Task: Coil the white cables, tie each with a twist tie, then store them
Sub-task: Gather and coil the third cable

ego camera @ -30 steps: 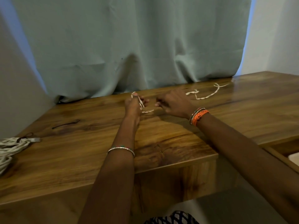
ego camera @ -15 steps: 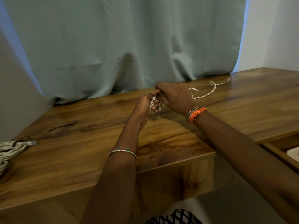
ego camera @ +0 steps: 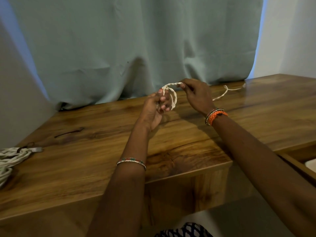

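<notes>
**Both hands shaping a small coil of white cord above the table**

We see the left hand (ego camera: 156, 106) raised just above the brown wooden table (ego camera: 102, 159), its fingers curled round a small coil of thin, white twisted cable (ego camera: 173, 98). The loops stand upright against the fingertips, and the thumb presses the cord at the top of the coil. The right hand (ego camera: 196, 96) sits close beside the left, slightly higher, and pinches the free end of the same cable between thumb and forefinger, so a short arc of cord runs from one hand to the other. Neither hand touches the table.

Beyond the right hand, toward the far edge, a second thin white twisted cable (ego camera: 224, 93) lies loose and uncoiled on the tabletop, partly hidden behind the right hand. Well away to the left of the left hand, at the table's near-left edge, rests a thicker bundle of white cables (ego camera: 10, 159) with a dark tie (ego camera: 25, 147) round it. Between that bundle and the left hand a thin dark strip (ego camera: 69, 132) lies flat on the wood.

The right wrist wears an orange woven band (ego camera: 216, 116); the left forearm wears a thin beaded bangle (ego camera: 131, 162). A pale green curtain (ego camera: 136, 40) hangs behind both hands.
</notes>
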